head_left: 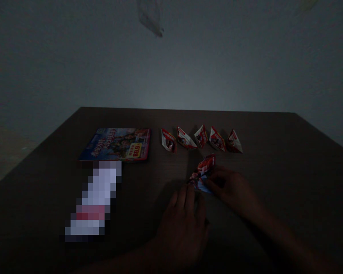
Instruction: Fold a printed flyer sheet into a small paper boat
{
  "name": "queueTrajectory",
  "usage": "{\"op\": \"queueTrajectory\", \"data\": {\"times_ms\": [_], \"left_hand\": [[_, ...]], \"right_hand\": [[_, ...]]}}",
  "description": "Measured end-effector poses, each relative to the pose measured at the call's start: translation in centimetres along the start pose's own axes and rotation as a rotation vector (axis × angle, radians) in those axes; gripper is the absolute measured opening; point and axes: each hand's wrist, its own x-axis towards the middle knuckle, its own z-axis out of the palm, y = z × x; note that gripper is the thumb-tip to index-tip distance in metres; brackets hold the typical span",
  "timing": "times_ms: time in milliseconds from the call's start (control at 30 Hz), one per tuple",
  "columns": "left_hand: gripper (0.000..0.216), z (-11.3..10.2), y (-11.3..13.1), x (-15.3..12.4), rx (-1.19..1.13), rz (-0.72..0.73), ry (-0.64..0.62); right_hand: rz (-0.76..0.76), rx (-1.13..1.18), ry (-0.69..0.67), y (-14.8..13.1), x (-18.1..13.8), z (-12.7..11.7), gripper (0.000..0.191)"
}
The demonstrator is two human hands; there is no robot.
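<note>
A partly folded piece of printed paper (206,163), red at its raised far end and blue lower down, is on the table in front of me. My left hand (184,222) lies flat, its stretched fingertips at the paper's near left edge. From the right, my right hand (233,188) pinches the paper's right side between thumb and fingers. Beyond it stands a row of several folded paper boats in red and white, among them a leftmost boat (168,141), a middle boat (201,136) and a rightmost boat (234,142). Dim light hides some finger detail.
A glossy printed booklet (117,144) with a yellow price label lies at the left of the dark wooden table (260,125). A bright pixelated object (95,198), perhaps a phone, lies nearer me. A pale wall (217,68) rises behind the table.
</note>
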Motion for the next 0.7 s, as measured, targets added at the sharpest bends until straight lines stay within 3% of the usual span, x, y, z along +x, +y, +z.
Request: {"op": "queueTrajectory", "data": {"times_ms": [700], "left_hand": [[0.050,0.56,-0.18,0.01,0.035,0.033,0.029]], "right_hand": [[-0.007,-0.054,0.000,0.20,0.18,0.22,0.019]]}}
